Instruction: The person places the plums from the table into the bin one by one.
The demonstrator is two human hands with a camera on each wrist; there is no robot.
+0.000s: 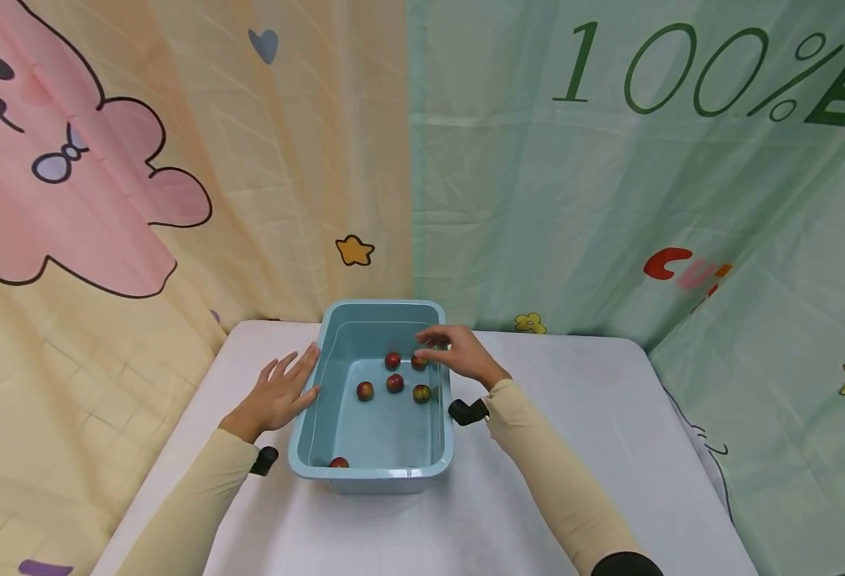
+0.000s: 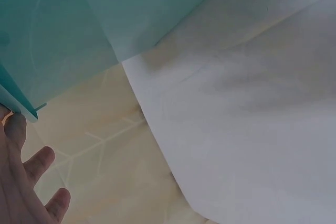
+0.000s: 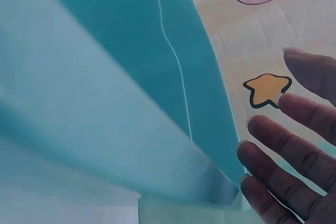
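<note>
A light blue plastic basin [image 1: 386,474] stands on the white table, holding several small red-and-green apples [image 1: 394,383]. One apple [image 1: 339,462] lies apart at the near left, partly hidden by the front rim. My left hand [image 1: 273,398] lies along the basin's left rim with fingers extended; in the left wrist view its thumb side meets the basin edge. Over the right rim, my right hand [image 1: 463,353] reaches across with loosely extended fingers, partly covering an apple [image 1: 418,363]. The right wrist view shows the right fingers [image 3: 275,163] spread, holding nothing.
A white-covered table [image 1: 559,432] carries the basin. Printed curtains [image 1: 494,200] hang close behind and on both sides. Black wrist cameras [image 1: 469,412] sit beside each sleeve, the right one close to the basin's right rim.
</note>
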